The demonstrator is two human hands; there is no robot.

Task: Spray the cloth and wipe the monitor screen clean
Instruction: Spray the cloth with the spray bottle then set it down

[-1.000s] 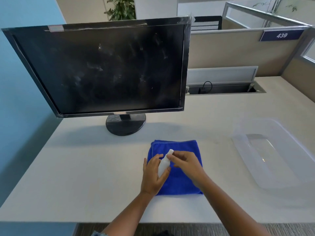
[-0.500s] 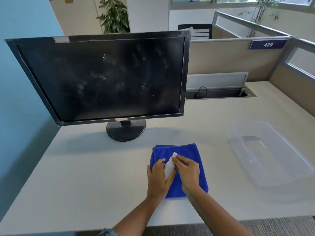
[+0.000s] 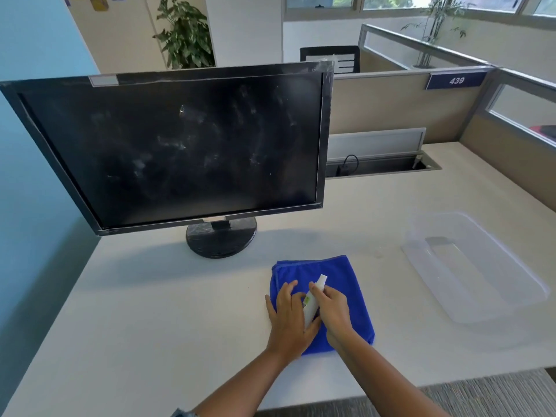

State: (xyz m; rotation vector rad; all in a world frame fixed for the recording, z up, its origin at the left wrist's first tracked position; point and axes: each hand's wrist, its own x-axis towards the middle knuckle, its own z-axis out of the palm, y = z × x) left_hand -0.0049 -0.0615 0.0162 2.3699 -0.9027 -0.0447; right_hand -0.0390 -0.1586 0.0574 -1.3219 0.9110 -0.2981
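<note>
A black monitor (image 3: 180,145) with a smudged, dusty screen stands on a round base at the desk's left. In front of it lies a folded blue cloth (image 3: 355,284). Above the cloth a small white spray bottle (image 3: 314,296) with a green label points away from me. My right hand (image 3: 334,311) grips the bottle from the right, fingertips near its top. My left hand (image 3: 288,320) rests at the bottle's left side, fingers spread over the cloth, palm against the bottle's lower end. Whether it grips the bottle is unclear.
A clear plastic bin (image 3: 478,272) sits on the white desk (image 3: 150,326) to the right. A cable tray (image 3: 379,167) with a lid runs along the back partition. The blue wall is close on the left. The desk's front edge is near my arms.
The view has tilted up and back. My left fingers have opened off the bottle and spread over the cloth; my right hand now holds the bottle further along its body.
</note>
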